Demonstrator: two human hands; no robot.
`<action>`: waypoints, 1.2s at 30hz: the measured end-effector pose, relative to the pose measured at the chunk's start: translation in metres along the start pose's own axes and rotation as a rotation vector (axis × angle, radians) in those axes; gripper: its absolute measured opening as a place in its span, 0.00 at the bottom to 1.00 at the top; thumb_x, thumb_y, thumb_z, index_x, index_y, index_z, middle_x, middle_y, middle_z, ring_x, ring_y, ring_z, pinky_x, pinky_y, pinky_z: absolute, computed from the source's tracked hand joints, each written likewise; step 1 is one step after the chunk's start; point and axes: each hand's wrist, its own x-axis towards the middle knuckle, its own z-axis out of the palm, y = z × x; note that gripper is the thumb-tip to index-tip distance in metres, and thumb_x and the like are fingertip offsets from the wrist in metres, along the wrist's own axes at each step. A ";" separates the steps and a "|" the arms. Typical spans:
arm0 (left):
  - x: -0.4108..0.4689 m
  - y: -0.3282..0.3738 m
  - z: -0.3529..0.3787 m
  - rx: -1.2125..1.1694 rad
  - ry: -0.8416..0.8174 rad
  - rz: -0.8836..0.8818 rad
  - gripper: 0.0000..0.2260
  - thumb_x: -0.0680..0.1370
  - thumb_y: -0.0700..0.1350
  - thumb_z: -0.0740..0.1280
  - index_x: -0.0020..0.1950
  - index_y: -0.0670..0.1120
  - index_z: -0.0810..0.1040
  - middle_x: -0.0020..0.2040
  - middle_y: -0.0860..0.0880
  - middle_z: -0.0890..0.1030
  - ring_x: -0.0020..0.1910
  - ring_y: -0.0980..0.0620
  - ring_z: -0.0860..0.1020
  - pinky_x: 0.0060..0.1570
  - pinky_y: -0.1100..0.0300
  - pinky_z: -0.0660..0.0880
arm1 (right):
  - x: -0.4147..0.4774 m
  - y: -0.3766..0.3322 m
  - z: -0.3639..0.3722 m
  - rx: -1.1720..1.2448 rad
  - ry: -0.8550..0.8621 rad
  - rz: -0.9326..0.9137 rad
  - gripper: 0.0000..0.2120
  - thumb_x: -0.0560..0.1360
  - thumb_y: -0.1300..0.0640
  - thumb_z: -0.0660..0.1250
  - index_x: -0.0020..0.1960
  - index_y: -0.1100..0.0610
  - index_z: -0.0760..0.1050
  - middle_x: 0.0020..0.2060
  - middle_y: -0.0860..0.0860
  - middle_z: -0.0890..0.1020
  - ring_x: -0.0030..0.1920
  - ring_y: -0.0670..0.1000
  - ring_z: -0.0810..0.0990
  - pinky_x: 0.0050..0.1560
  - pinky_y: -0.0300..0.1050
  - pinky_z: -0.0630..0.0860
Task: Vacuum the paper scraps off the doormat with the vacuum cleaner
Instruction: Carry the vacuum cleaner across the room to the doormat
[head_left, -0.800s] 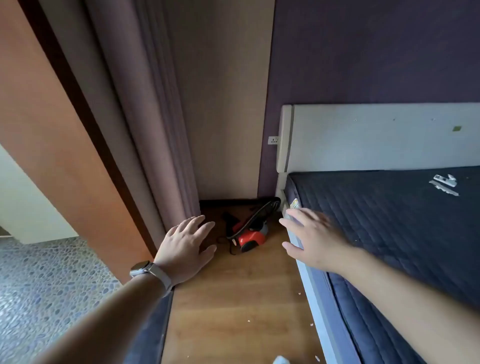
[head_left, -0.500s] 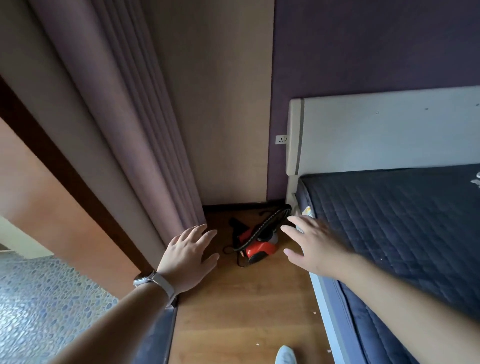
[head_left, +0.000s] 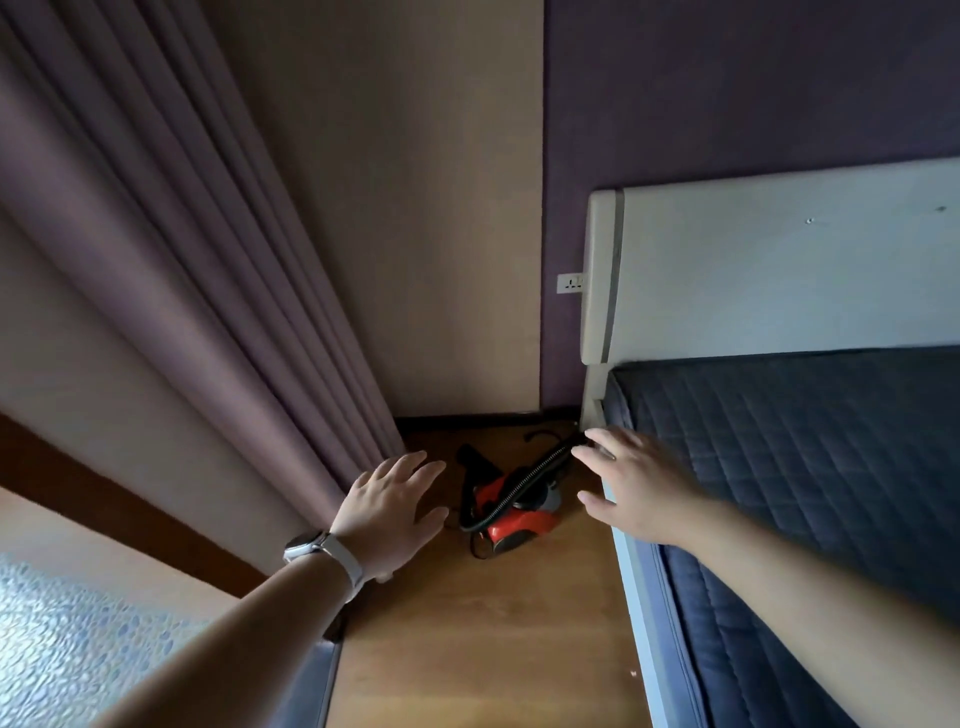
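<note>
**Clerk:** Room: bedroom corner, strip of wooden floor (head_left: 467, 649) running alongside the bed (head_left: 805, 467). Item one?

**Checker:** Vacuum cleaner (head_left: 514, 512), red and black canister type. It lies on the floor just beside the bed's head-end corner. Black hose (head_left: 540, 467) is draped over it, rising toward that corner. Black cord (head_left: 475, 548) is looped loose at its foot-side end.

**Clerk:** Hands?

**Checker:** Left hand (head_left: 387, 512): fingers spread and straight, holding nothing, on the side of the vacuum away from the bed, with a watch (head_left: 306, 543) on the wrist. Right hand (head_left: 631, 483): also spread and empty, over the bed's edge. Its fingertips overlap the hose's upper end in view; contact cannot be told.

**Clerk:** Surroundings?

**Checker:** Curtain (head_left: 182, 312) across the floor strip from the bed. Wall socket (head_left: 570, 283) is just beside the bed's headboard (head_left: 779, 270). Doormat: not identified for certain.

**Clerk:** Hazards?

**Checker:** In my judgement the loose hose and cord are the main ones. Lifting by the hose could let the body swing against the bed frame. The cord could snag underfoot or catch the curtain hem. The plug's position is unseen, so a pull may jerk short.

**Clerk:** Markings?

**Checker:** None legible on the vacuum, socket or watch.
</note>
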 end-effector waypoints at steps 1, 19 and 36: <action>0.009 -0.002 0.001 -0.005 -0.002 -0.005 0.28 0.79 0.63 0.58 0.78 0.59 0.59 0.78 0.55 0.62 0.76 0.51 0.60 0.73 0.53 0.57 | 0.008 0.004 0.002 0.000 -0.002 0.001 0.27 0.79 0.41 0.59 0.74 0.51 0.67 0.73 0.51 0.67 0.72 0.54 0.66 0.70 0.50 0.63; 0.232 -0.083 0.064 -0.194 -0.177 0.071 0.27 0.80 0.60 0.59 0.78 0.57 0.60 0.79 0.53 0.60 0.76 0.49 0.60 0.72 0.50 0.58 | 0.200 0.052 0.059 -0.008 -0.120 0.053 0.25 0.70 0.42 0.64 0.60 0.56 0.79 0.57 0.54 0.80 0.55 0.58 0.81 0.51 0.53 0.78; 0.374 -0.101 0.206 -0.339 -0.283 -0.028 0.28 0.74 0.59 0.60 0.70 0.47 0.74 0.66 0.45 0.76 0.65 0.45 0.74 0.62 0.52 0.71 | 0.322 0.117 0.215 0.065 -0.341 0.005 0.25 0.71 0.41 0.64 0.64 0.53 0.75 0.60 0.51 0.76 0.61 0.55 0.76 0.56 0.52 0.74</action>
